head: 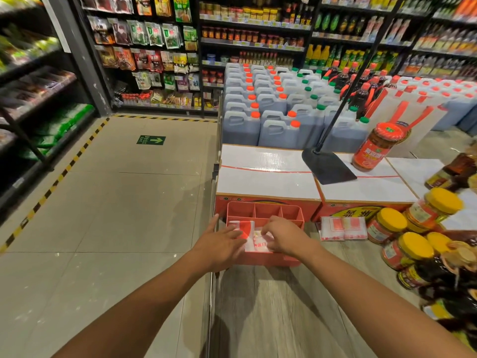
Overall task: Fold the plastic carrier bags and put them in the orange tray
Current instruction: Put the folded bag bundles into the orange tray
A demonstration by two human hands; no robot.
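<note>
Orange tray: we see it on the wooden counter, its small compartments at its 12 o'clock end.
Folded bag: white and red, it lies in the tray's large near compartment; we cannot tell whether it is one bag or several.
Left hand: reaching in from 7 o'clock, fingers straight and flat, pressing the bag's left part.
Right hand: reaching in from 5 o'clock, fingers curled, tips pinching the bag's right part.
Spare bags: folded flat on the counter at the tray's 3 o'clock, apart from it.
Cartons: at the tray's 12 o'clock, just behind it.
Yellow-lidded jars: at 3 o'clock, beyond the spare bags.
</note>
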